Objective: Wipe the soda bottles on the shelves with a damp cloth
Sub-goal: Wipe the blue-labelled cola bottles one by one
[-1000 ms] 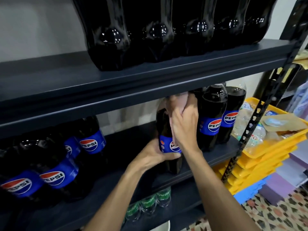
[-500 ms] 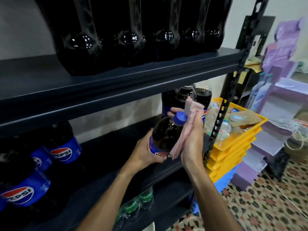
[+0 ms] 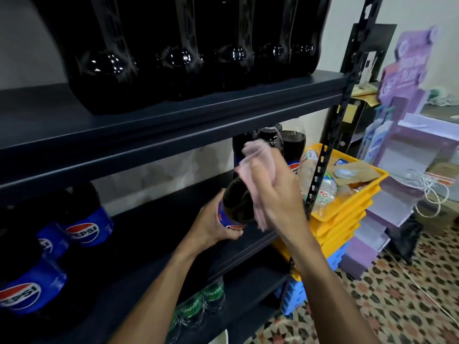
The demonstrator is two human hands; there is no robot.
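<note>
1. Currently the left hand (image 3: pixel 213 227) grips the soda bottle (image 3: pixel 236 202) around its blue label, fingers curled under it. It holds the bottle tilted just in front of the middle shelf (image 3: pixel 161 232); whether the base touches the shelf is hidden. Wet plastic could let the bottle slide out of that one-handed hold and drop onto the green bottles (image 3: pixel 196 309) below or the tiled floor.
2. The right hand (image 3: pixel 278 194) lays the pink cloth (image 3: pixel 258 165) over the bottle's neck and shoulder, fingers fairly straight. I cannot tell whether the thumb pinches the cloth. If the cloth only rests there, a fast stroke could pull it loose and let it fall.
3. Pushing hard on the neck works against the left hand's low hold, so the bottle could twist or tip further.
4. Other cola bottles (image 3: pixel 293 145) stand just behind the cloth, and the metal post (image 3: pixel 320 170) and yellow trays (image 3: pixel 347 209) sit near the right wrist. A wide swipe could topple a bottle or bang knuckles on the post.
5. The cap is hidden under the cloth; a twisting rub could loosen it.
</note>
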